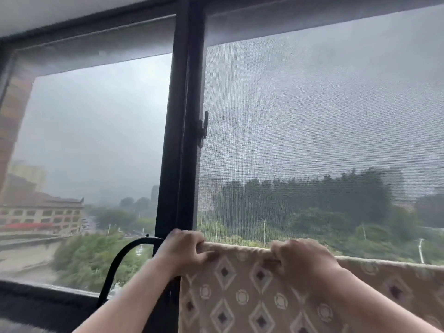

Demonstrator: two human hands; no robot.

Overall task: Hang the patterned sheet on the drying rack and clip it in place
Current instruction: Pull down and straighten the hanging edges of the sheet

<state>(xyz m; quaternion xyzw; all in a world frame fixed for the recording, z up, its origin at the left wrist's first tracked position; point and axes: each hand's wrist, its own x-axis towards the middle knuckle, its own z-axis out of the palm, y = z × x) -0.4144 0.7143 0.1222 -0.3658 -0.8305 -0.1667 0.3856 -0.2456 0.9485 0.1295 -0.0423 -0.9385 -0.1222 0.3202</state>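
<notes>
I'm holding the patterned sheet (264, 299) up on the drying rack (141, 240).
My left hand (182, 252) and right hand (302, 259) are both curling tight around its top fold — that long edge is running left to right by the window (180, 116), the cloth hanging straight down.

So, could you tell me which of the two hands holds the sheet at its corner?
The left hand: it grips the patterned sheet at its top left corner, beside the curved black rack bar; the right hand grips farther along.
</notes>
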